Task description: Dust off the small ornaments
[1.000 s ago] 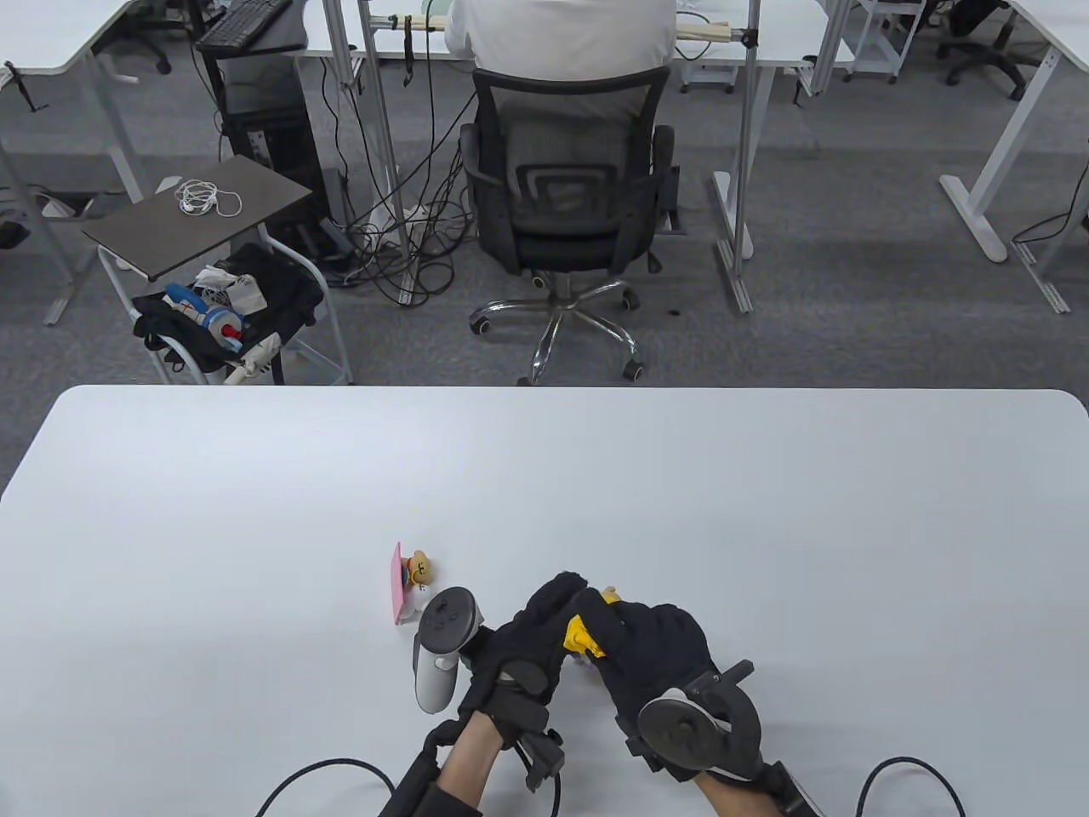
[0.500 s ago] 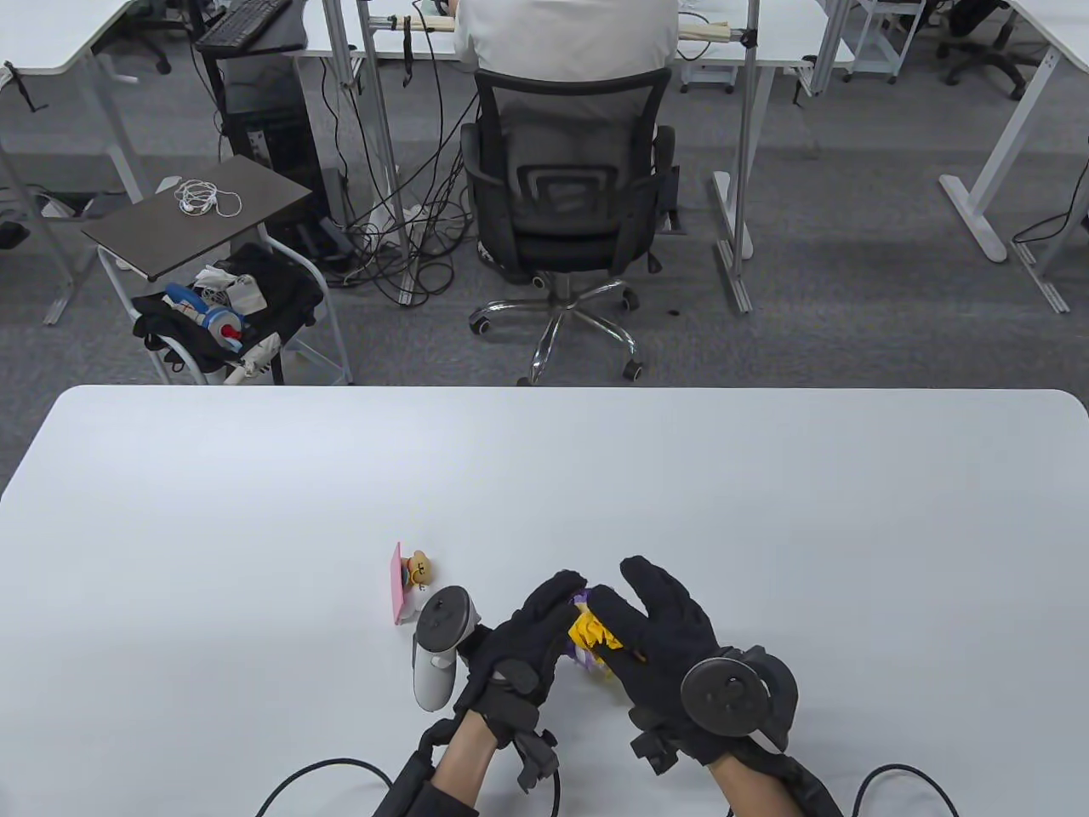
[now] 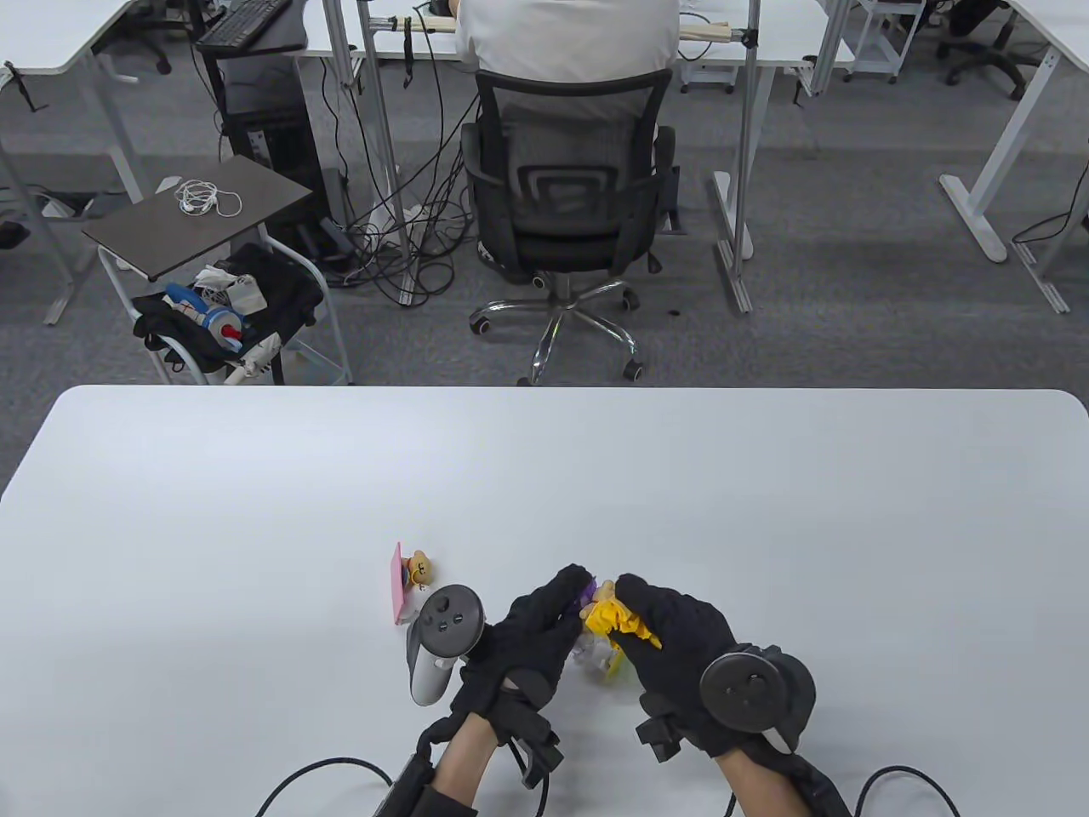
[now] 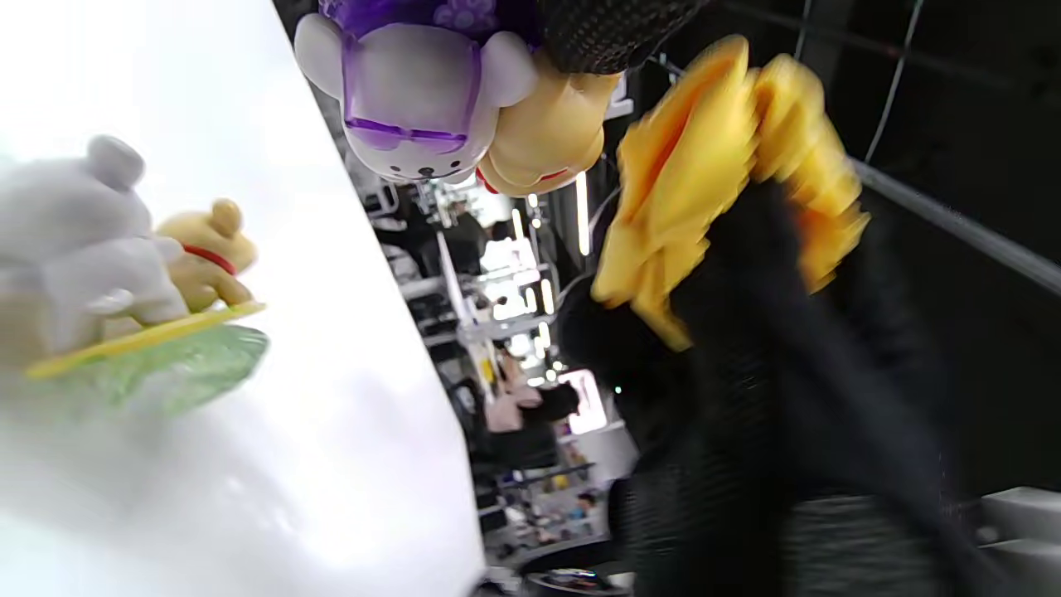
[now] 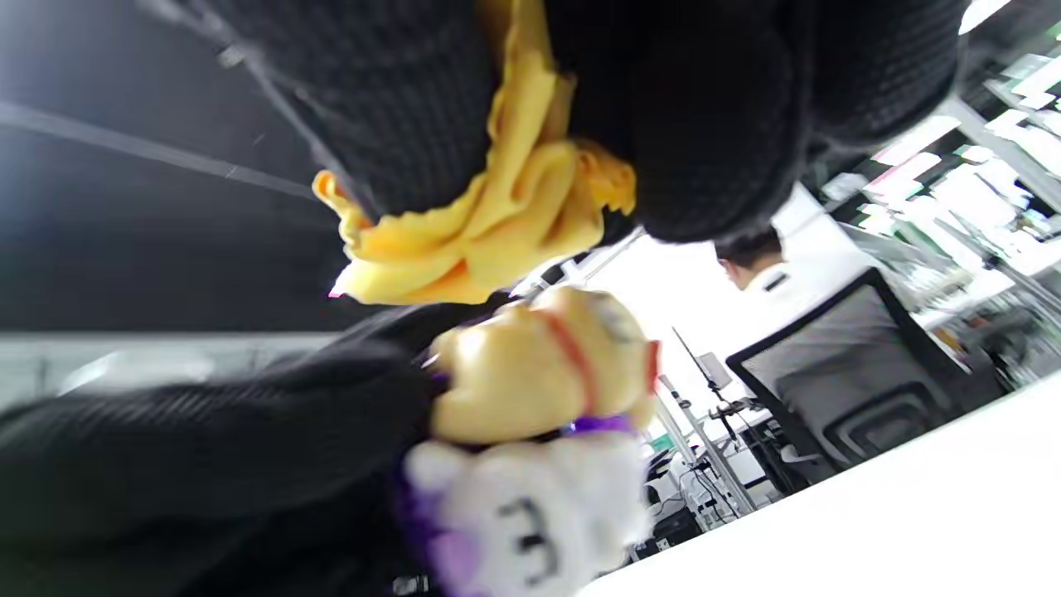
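Note:
My left hand [image 3: 561,600] holds a small ornament [image 3: 593,593] just above the table: a white-and-purple bear with a tan bear [image 4: 431,108]. It also shows in the right wrist view [image 5: 530,390]. My right hand [image 3: 651,608] grips a crumpled yellow cloth [image 3: 619,621] and holds it against the ornament's right side; the cloth also shows in the left wrist view [image 4: 713,174] and the right wrist view [image 5: 489,224]. A second ornament with bears on a green base [image 4: 133,290] stands on the table under my hands [image 3: 600,662]. A third ornament with a pink panel [image 3: 411,580] stands to the left.
The white table [image 3: 255,511] stretches wide on all sides of my hands. Cables run off its near edge [image 3: 323,770]. Beyond the far edge are an office chair [image 3: 566,204] with a seated person and a small cart [image 3: 204,213].
My right hand has shifted right and off the ornament, its fingers opening and then curling on the cloth. The held ornament now shows between my hands. My left hand has barely moved.

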The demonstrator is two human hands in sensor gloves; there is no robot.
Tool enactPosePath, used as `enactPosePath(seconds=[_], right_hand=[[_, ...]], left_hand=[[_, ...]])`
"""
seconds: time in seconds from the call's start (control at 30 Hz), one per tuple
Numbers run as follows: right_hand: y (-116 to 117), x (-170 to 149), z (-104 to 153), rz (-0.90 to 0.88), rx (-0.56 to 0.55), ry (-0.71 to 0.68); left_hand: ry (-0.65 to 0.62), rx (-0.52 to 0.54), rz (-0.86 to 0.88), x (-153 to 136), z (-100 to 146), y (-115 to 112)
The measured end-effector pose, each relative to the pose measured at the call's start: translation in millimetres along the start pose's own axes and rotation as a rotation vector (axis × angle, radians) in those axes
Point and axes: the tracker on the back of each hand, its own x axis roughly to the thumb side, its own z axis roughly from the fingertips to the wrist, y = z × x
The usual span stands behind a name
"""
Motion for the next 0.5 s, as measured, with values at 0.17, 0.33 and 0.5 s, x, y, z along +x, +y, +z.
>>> enactPosePath(seconds=[0.17,0.33,0.5], right_hand=[[2.5,3.7,0.2,0.236,-0.032,-0.023],[-8.3,-18.5,-4.8,0.17,-0.04,0.103],[-0.7,5.4,-0.1,0.188,-0.014,-0.057]], left_hand=[[-0.045,-0.01,-0.019,7.2,0.1,-5.3],[-0.04,-0.049,0.108,3.0,-0.8,-6.1],[0.021,-0.028,0.063,-4.4,-1.6,-3.6]])
